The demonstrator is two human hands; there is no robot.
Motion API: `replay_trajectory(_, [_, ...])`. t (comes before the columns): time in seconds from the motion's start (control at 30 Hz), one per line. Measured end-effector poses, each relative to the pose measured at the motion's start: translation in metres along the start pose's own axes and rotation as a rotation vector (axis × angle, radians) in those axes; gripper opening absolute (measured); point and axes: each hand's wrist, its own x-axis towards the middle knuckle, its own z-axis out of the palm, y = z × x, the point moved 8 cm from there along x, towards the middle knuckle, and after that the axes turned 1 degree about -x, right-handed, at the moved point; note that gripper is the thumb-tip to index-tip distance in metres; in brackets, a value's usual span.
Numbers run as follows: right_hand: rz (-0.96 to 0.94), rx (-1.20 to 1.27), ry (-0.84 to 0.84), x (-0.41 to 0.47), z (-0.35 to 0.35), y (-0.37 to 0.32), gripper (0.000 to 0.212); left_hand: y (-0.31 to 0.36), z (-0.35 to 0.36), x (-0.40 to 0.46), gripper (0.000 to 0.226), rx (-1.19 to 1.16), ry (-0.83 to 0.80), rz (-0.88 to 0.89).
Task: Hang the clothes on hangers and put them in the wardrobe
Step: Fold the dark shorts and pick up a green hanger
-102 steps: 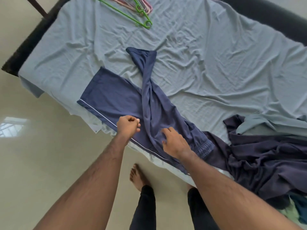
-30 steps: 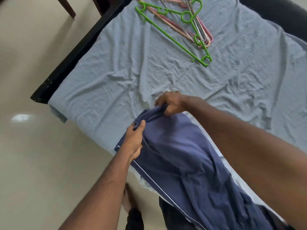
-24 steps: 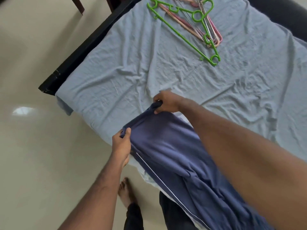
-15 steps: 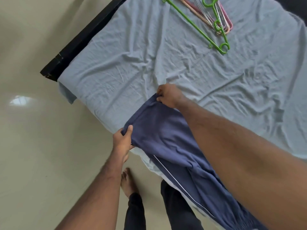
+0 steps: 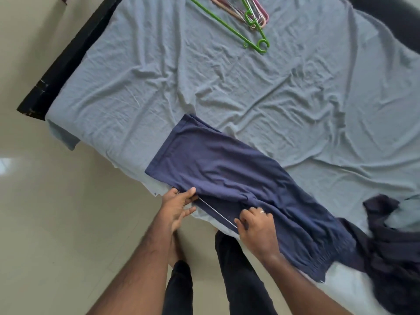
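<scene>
Navy blue trousers (image 5: 231, 176) with a thin white side stripe lie flat, legs laid together, along the near edge of the bed. My left hand (image 5: 177, 208) pinches the near edge of the trousers by the stripe, thumb on top. My right hand (image 5: 256, 226) grips the same edge further toward the waistband, fingers curled into the cloth. A green hanger (image 5: 236, 30) lies at the far side of the bed on several pink and wire hangers (image 5: 256, 12).
The bed carries a wrinkled grey-blue sheet (image 5: 227, 76) and has a black frame (image 5: 68, 57) on its left. A heap of dark clothes (image 5: 391, 246) sits at the right edge. Shiny beige floor (image 5: 56, 223) lies to the left; my legs stand against the bed.
Both hands let go of the leg hems and moved back along the near edge toward me. The trousers now lie flattened on the bed with both legs together.
</scene>
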Motion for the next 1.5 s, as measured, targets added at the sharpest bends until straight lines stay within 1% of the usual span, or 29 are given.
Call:
replay_trajectory(0.07, [0.132,-0.058,0.002,-0.026,0.011,0.022,0.022,-0.005,0.008,0.002,0.02,0.027,0.014,0.02])
replay_trajectory(0.17, [0.316,-0.078,0.041,-0.036,0.016,0.044,0.032,-0.003,0.012,0.008,0.019,0.079,0.062,0.089])
replay_trajectory(0.2, [0.35,-0.072,0.048,-0.035,0.018,0.047,0.031,0.0,0.011,0.009,0.016,0.114,0.072,0.117])
replay_trajectory(0.3, [0.408,-0.021,0.089,-0.029,0.023,0.056,0.014,0.01,0.006,0.01,0.012,0.251,0.087,0.185])
replay_trajectory(0.37, [0.441,0.045,0.109,-0.028,0.024,0.063,0.01,0.016,0.003,0.01,0.01,0.326,0.081,0.208])
replay_trajectory(0.4, [0.43,0.099,0.124,-0.028,0.023,0.066,0.011,0.019,0.001,0.008,0.01,0.356,0.073,0.213])
replay_trajectory(0.47, [0.344,0.199,0.151,-0.034,0.02,0.067,0.011,0.021,-0.004,0.005,0.011,0.396,0.057,0.213])
replay_trajectory(0.53, [0.204,0.183,0.163,-0.045,0.018,0.063,0.01,0.018,-0.011,0.005,0.016,0.418,0.06,0.207])
replay_trajectory(0.6, [0.103,0.141,0.171,-0.059,0.019,0.06,0.01,0.012,-0.015,0.004,0.019,0.424,0.062,0.2])
replay_trajectory(0.73, [0.045,0.076,0.178,-0.068,0.028,0.062,0.008,0.0,-0.023,0.005,0.016,0.425,0.103,0.181])
replay_trajectory(0.8, [0.016,0.119,0.133,-0.069,0.033,0.061,0.009,-0.005,-0.029,0.003,0.015,0.475,0.201,0.208])
replay_trajectory(0.83, [-0.022,0.163,0.105,-0.069,0.033,0.057,0.009,-0.003,-0.035,-0.003,0.016,0.541,0.304,0.255])
replay_trajectory(0.87, [-0.051,0.221,0.085,-0.07,0.032,0.055,0.01,0.0,-0.038,-0.013,0.022,0.652,0.433,0.332])
replay_trajectory(0.9, [-0.053,0.286,0.084,-0.074,0.028,0.055,0.009,0.003,-0.035,-0.027,0.028,0.812,0.54,0.429])
replay_trajectory(0.93, [-0.012,0.348,0.116,-0.08,0.022,0.063,0.007,0.003,-0.022,-0.042,0.031,0.985,0.584,0.533])
replay_trajectory(0.97, [0.071,0.401,0.178,-0.087,0.015,0.077,0.006,-0.001,-0.002,-0.053,0.032,1.137,0.547,0.641])
replay_trajectory(1.0, [0.188,0.442,0.26,-0.095,0.01,0.094,0.005,-0.01,0.02,-0.061,0.031,1.251,0.449,0.739])
replay_trajectory(1.1, [0.67,0.483,0.459,-0.142,-0.004,0.167,0.016,-0.057,0.093,-0.07,0.026,1.499,0.039,0.931])
replay_trajectory(1.13, [0.826,0.494,0.488,-0.159,-0.006,0.19,0.022,-0.073,0.115,-0.073,0.021,1.595,-0.069,0.988])
replay_trajectory(1.17, [0.958,0.509,0.489,-0.173,-0.007,0.208,0.028,-0.088,0.134,-0.076,0.02,1.688,-0.141,1.035])
replay_trajectory(1.23, [1.148,0.568,0.408,-0.192,-0.003,0.24,0.041,-0.112,0.169,-0.081,0.029,1.829,-0.237,1.077])
replay_trajectory(1.27, [1.201,0.619,0.339,-0.195,0.002,0.251,0.048,-0.124,0.183,-0.082,0.033,1.896,-0.277,1.065])
replay_trajectory(1.33, [1.233,0.74,0.219,-0.191,0.011,0.265,0.058,-0.143,0.201,-0.078,0.036,2.062,-0.334,0.993])
replay_trajectory(1.4, [1.224,0.746,0.226,-0.185,0.009,0.273,0.058,-0.153,0.209,-0.072,0.039,2.19,-0.343,0.898])
replay_trajectory(1.47, [1.214,0.674,0.285,-0.182,0.002,0.279,0.05,-0.156,0.212,-0.067,0.041,2.222,-0.324,0.823])
replay_trajectory(1.5, [1.214,0.679,0.262,-0.18,0.004,0.279,0.049,-0.156,0.212,-0.066,0.042,2.228,-0.317,0.802])
